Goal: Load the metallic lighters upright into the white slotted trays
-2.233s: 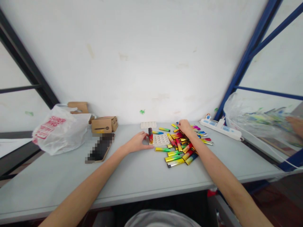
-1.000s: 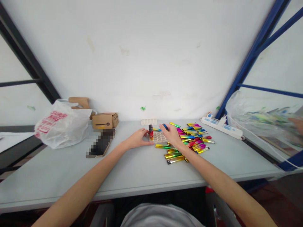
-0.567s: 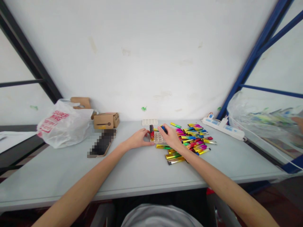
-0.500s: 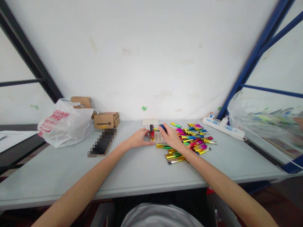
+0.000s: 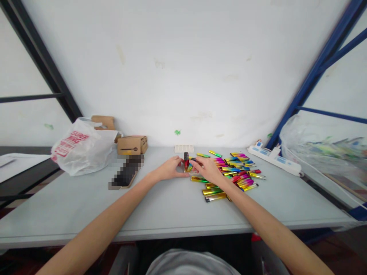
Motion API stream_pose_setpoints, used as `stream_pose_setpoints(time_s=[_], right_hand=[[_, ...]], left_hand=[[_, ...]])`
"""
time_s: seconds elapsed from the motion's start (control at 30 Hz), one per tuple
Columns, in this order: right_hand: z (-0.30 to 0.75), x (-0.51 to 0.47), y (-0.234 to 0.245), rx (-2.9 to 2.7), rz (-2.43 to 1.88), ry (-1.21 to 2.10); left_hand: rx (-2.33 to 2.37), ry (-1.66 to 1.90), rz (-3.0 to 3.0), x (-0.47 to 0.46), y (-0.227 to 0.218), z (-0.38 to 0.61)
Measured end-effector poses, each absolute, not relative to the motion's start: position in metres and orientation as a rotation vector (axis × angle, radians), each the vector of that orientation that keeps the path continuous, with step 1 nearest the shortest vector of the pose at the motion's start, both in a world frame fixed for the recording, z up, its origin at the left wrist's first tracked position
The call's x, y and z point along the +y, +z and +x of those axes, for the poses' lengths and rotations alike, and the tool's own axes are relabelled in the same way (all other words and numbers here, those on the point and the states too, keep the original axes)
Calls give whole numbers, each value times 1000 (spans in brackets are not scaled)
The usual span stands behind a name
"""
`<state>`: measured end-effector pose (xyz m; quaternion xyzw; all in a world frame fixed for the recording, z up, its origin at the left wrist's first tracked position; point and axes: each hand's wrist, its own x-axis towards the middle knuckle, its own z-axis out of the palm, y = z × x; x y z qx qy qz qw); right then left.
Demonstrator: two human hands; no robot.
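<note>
Where the right hand (image 5: 209, 169) bends over the work, its thumb and fingertips are closed on one lighter (image 5: 190, 167), blue in body, dark at the top, partly hidden by the fingers. Left hand (image 5: 169, 169): thumb and fingers curved about the left side of a pale tray (image 5: 194, 174); whether they grip it cannot be told. Tray: pocketed, set on the grey table (image 5: 160, 208), mostly covered by the right hand. Row of red lighters (image 5: 186, 162): upright, dark tops, at the tray's left edge, just beside the left fingertips.

Right of the tray: one loose pile of lighters (image 5: 241, 168), metallic yellow, green, blue, magenta and red, lying flat and overlapping. Behind, near the wall: a second pale tray (image 5: 184, 148). Far right: white power strip (image 5: 275, 159), plugs inserted. Left, well apart: pixelated dark phone (image 5: 129, 172); cardboard box (image 5: 129, 146); white plastic bag (image 5: 83, 149), red lettering.
</note>
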<state>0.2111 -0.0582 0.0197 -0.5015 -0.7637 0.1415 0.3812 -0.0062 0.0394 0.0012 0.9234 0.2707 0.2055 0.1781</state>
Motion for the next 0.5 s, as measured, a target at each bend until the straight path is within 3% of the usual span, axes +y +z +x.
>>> stream_pose_setpoints(time_s=[0.2, 0.5], right_hand=[[212, -55, 17, -2051, -1261, 459], [203, -56, 16, -2141, -1333, 243]], left_hand=[[737, 591, 2616, 43, -1, -6], [743, 563, 2649, 41, 0, -6]])
